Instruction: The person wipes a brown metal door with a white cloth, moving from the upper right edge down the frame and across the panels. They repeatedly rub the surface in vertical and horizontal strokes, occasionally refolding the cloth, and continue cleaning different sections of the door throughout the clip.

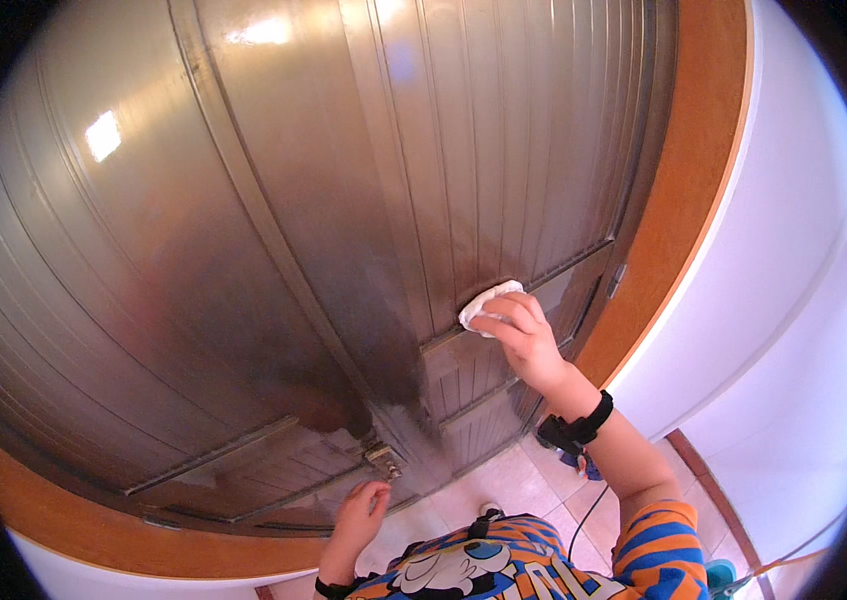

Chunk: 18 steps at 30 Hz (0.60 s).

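My right hand [524,337] grips a folded white cloth [493,295] and holds it against the right leaf of a brown, glossy double door [303,187]. The cloth lies at the bottom of the grooved upper panel, by the horizontal moulding. Some of the cloth is hidden under my fingers. Lower down, my left hand [363,514] hangs with nothing visible in it, its fingers loosely bent and the thumb apart. Just above its fingertips is the metal lock [384,459] where the two leaves meet.
An orange-brown door frame [693,165] borders a white wall [791,195] on the right. Pale floor tiles [513,476] run below the door. A dark cable [584,521] trails over them, and a teal object [721,576] stands at the lower right.
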Available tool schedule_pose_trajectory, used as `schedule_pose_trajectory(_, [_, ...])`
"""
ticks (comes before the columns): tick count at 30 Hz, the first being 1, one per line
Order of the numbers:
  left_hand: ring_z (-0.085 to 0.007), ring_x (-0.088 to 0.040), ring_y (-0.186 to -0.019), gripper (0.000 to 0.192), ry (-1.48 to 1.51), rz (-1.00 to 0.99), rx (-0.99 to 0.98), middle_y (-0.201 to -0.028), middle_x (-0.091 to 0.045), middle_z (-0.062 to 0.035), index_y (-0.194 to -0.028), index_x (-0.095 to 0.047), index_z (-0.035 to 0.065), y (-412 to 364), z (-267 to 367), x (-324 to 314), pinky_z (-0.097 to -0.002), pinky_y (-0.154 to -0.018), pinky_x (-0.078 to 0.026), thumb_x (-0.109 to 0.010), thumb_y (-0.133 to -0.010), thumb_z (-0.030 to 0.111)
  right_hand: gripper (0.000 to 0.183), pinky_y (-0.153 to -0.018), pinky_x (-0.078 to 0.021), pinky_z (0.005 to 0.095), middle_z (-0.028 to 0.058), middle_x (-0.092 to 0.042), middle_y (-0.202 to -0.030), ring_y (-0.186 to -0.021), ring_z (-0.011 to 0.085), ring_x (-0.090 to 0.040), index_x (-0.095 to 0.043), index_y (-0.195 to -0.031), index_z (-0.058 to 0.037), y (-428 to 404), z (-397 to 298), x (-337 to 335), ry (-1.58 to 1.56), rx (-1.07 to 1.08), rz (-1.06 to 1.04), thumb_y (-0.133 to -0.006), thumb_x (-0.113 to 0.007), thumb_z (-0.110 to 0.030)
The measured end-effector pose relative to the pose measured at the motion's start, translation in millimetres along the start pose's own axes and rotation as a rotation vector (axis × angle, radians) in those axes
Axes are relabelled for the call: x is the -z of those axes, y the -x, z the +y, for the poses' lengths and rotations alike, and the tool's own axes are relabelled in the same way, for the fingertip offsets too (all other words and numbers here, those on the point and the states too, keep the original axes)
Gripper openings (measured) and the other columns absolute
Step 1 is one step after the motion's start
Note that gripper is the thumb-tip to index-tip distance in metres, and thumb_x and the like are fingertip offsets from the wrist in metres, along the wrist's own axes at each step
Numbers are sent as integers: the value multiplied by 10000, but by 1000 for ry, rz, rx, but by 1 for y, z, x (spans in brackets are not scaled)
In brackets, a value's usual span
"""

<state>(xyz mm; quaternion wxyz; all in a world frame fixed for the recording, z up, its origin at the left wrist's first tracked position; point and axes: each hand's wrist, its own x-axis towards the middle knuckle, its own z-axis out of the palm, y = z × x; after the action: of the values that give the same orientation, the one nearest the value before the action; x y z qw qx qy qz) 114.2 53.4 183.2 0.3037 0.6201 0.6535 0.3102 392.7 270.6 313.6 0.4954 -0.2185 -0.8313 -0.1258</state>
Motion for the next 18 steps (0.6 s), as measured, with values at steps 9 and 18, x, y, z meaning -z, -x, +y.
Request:
schedule_pose_trajectory(9, [-282,-605,-822,149,-17,7,-38,-910,-604,-146,-962,-589,27,11,-7,-4,-346,-718,-478,-571,-840,111,349,-878,-419,399,59,-547,-1050,-1008,276,-500,-653,-998,-118,-60,-29,-3,46,6,213,-661,-593,-48])
schedule_pose_trajectory(18, [-277,-602,-839,150,-4,-38,11,-914,-606,-145,-962,-586,26,12,-17,-7,-340,-730,-477,-568,-846,117,311,-933,-387,416,40,-523,-1087,-1050,246,-485,-623,-987,-103,-12,-27,-22,65,169,-46,-685,-568,-151])
